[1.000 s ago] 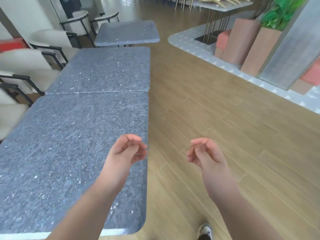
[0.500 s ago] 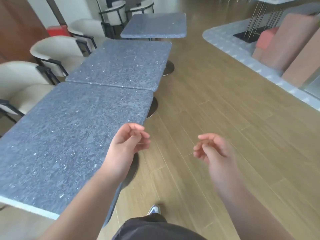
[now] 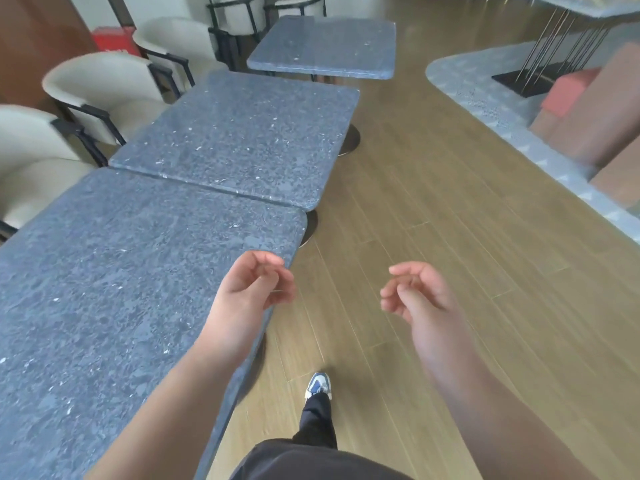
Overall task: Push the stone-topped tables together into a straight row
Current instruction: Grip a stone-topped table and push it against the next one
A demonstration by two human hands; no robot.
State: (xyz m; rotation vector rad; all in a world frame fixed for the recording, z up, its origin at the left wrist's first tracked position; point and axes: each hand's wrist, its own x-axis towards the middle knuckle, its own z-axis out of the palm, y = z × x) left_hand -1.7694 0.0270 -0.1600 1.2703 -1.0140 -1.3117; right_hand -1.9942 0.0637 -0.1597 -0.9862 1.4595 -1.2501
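Three grey stone-topped tables run away from me on the left. The nearest table touches the middle table along one seam, though the middle one juts slightly to the right. The far table stands apart, offset to the right beyond a gap. My left hand hovers over the near table's right edge, fingers loosely curled, holding nothing. My right hand hangs over the wooden floor to the right of the tables, fingers also loosely curled and empty.
Cream armchairs with black frames line the left side of the tables. A raised grey platform with terracotta planters curves along the right. Wooden floor lies between. My shoe is below.
The view has moved along the right side of the tables and swung left; the far table and round bases show more. Both hands stay raised, loosely curled and empty.
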